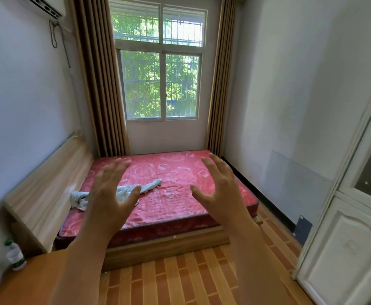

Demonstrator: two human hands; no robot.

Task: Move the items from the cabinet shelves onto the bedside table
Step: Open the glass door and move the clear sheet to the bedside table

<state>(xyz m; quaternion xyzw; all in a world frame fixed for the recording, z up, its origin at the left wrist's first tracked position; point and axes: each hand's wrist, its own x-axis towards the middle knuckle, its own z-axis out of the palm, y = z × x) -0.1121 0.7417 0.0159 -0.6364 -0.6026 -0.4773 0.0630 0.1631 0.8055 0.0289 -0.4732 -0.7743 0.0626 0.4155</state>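
Both my hands are raised in front of me with fingers spread and nothing in them: my left hand point(111, 190) left of centre, my right hand point(222, 190) right of centre. The orange-brown wooden bedside table point(32, 280) fills the lower left corner. A small clear plastic bottle with a green cap and a green-and-white label point(14, 255) stands on its far left edge. The white cabinet point(351, 249) stands along the right edge; its upper glass door shows dim shelves, and I cannot make out any items inside.
A bed with a bare red patterned mattress point(169, 194) fills the middle of the room under the window. A crumpled pale cloth point(122, 190) lies on it. A wooden headboard point(48, 190) runs along the left wall. Brick-patterned floor point(191, 278) stretches between table and cabinet.
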